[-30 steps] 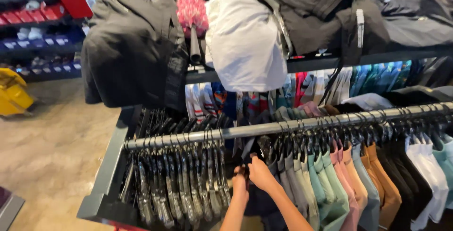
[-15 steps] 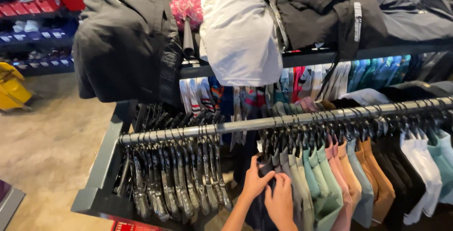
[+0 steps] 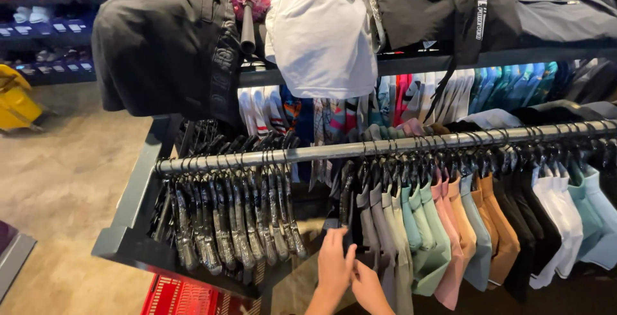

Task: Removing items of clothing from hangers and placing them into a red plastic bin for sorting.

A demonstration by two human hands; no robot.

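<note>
Your left hand (image 3: 334,265) lies flat, fingers straight and unclenched, against the dark garment (image 3: 352,215) at the left end of the hanging row; your right hand (image 3: 369,287) sits just beside it, touching it, fingers loosely curled, though whether it pinches the cloth I cannot tell; that garment hangs from the metal rail (image 3: 321,153), next to grey, green, pink and tan pieces; a bunch of empty black hangers (image 3: 228,215) hangs further left; folded clothes lie on the shelf (image 3: 450,61) above; a red basket (image 3: 183,296) stands below.
</note>
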